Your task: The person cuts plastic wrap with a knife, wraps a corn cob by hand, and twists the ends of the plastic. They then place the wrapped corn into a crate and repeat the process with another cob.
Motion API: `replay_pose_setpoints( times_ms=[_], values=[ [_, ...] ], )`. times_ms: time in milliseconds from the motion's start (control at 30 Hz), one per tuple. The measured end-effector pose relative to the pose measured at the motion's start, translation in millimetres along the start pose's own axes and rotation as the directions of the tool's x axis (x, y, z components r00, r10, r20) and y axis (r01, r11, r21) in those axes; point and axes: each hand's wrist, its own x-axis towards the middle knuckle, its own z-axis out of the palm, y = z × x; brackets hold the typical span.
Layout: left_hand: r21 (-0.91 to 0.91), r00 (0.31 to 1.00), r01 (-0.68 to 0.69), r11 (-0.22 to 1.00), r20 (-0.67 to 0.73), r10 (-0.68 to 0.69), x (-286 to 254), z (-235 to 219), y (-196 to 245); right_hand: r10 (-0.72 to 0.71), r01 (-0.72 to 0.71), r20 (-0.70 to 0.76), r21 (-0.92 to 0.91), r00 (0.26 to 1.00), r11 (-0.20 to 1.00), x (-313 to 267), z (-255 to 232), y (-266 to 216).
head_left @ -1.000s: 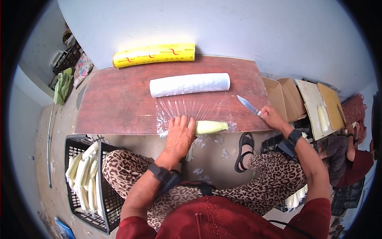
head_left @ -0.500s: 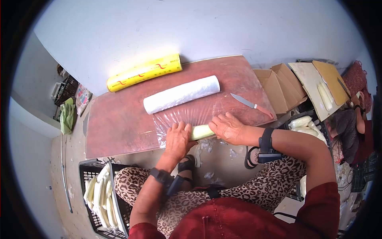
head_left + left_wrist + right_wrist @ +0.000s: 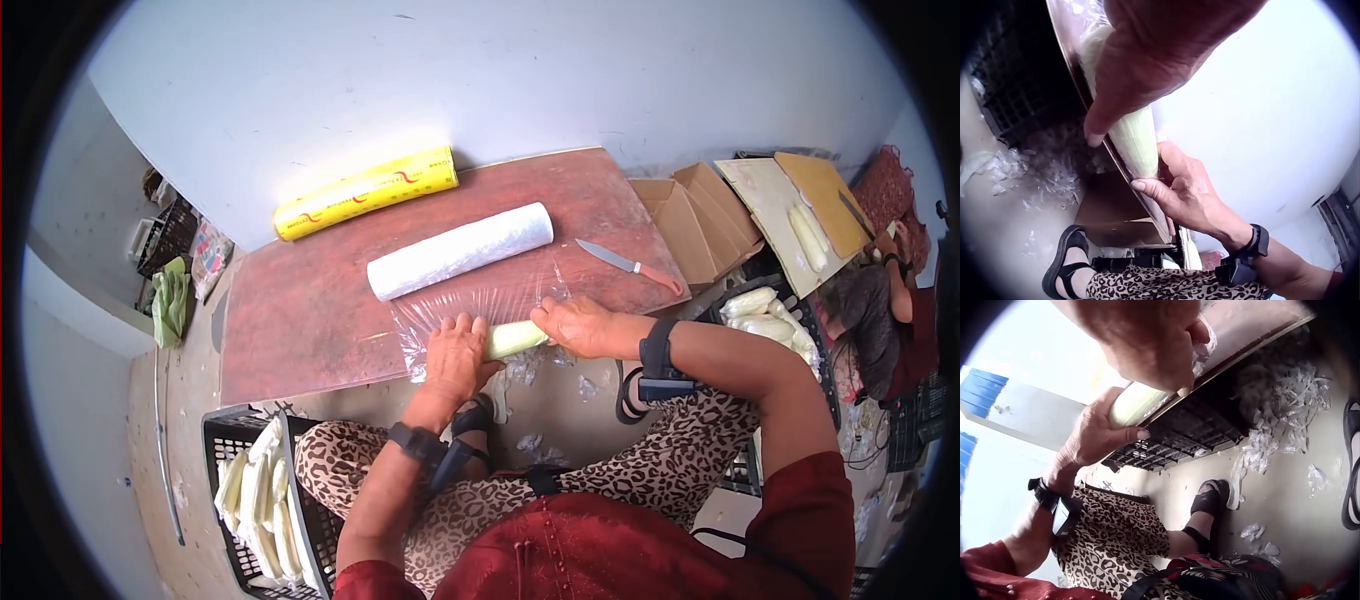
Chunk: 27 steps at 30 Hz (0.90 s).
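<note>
At the lower middle of the table (image 3: 290, 325), along its near edge, a pale green ear of corn (image 3: 515, 340) lies crosswise between two hands. The left hand (image 3: 455, 362) curls over one end, thumb on the near side. The right hand (image 3: 580, 328) pinches the narrow end between thumb and fingers, as the left wrist view shows. Neither is wide open; gripping both ends probably steadies the ear and lets it be turned evenly.

Clear film (image 3: 440, 320) spreads in creases from a white roll (image 3: 460, 250) towards the ear. The roll sits slantwise just beyond, likely so that film can be drawn straight towards the person. A knife (image 3: 637, 268) rests right of the roll, its reddish handle pointing to the right side of the frame, apparently within easy reach of the right hand.

Near the back edge, against the wall, lies a yellow roll (image 3: 368, 192), perhaps put there to be out of the way. Red curved marks repeat along it beside small lettering, too small to read here. I can make out no writing on the white roll or the knife.

At the lower left, a black crate (image 3: 228, 413) holds pale ears (image 3: 262, 490) laid lengthwise side by side, perhaps to save room.
</note>
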Motion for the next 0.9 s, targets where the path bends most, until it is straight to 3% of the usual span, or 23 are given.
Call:
replay_pose_setpoints(
  times_ms=[133,233,333,533,800,900],
  values=[
    [0.047,1.000,-0.015,0.999,-0.019,0.016,-5,0,2,-0.026,0.025,0.023,0.045,0.999,0.999,1,-4,-1],
    [0.072,0.998,-0.033,0.997,-0.042,0.036,-6,0,2,0.054,-0.058,0.182,0.016,0.982,0.998,13,-34,-9],
    [0.066,0.998,-0.040,0.997,-0.044,0.043,-6,1,2,0.039,-0.034,-0.176,0.033,0.984,0.999,35,-41,-6],
    [0.046,0.999,-0.037,0.998,-0.017,0.038,-4,-3,2,0.037,-0.045,-0.446,-0.008,0.894,0.999,98,-53,8],
    [0.013,0.998,-0.053,0.998,-0.020,0.054,1,-2,-1,0.086,-0.100,-0.216,-0.052,0.973,0.994,147,-45,24],
    [-0.017,0.998,-0.062,0.998,-0.031,0.062,-1,-1,-2,0.064,-0.070,-0.256,-0.015,0.965,0.997,154,-34,32]
  ],
)
